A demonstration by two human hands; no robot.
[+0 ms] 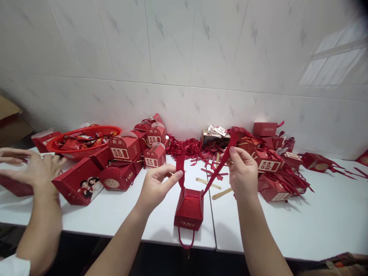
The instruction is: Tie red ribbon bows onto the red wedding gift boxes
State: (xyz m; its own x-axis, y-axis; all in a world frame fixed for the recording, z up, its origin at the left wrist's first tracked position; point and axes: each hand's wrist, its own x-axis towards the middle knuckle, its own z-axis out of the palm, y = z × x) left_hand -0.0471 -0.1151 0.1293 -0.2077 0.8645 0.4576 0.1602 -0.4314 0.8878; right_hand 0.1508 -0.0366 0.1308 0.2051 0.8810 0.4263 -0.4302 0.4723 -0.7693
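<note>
A small red gift box (189, 212) stands on the white table near its front edge, a cord handle hanging over the edge. Dark red ribbon (216, 172) runs up from the top of the box in two lengths. My left hand (161, 184) pinches the left length between thumb and fingers, above and left of the box. Higher up on the right, my right hand (243, 168) grips the other length, its end sticking up past the fingers. Both lengths look drawn out in a V shape. The ribbon where it meets the box is partly hidden by the lid flaps.
Finished-looking red boxes (123, 147) stack at left, beside a red basket (115, 130) of wrapped sweets. A co-worker's hands (34, 168) handle a box at far left. Loose ribbons (186, 147), wooden sticks (222, 193) and ribboned boxes (274, 188) lie behind and right. A tiled wall stands behind.
</note>
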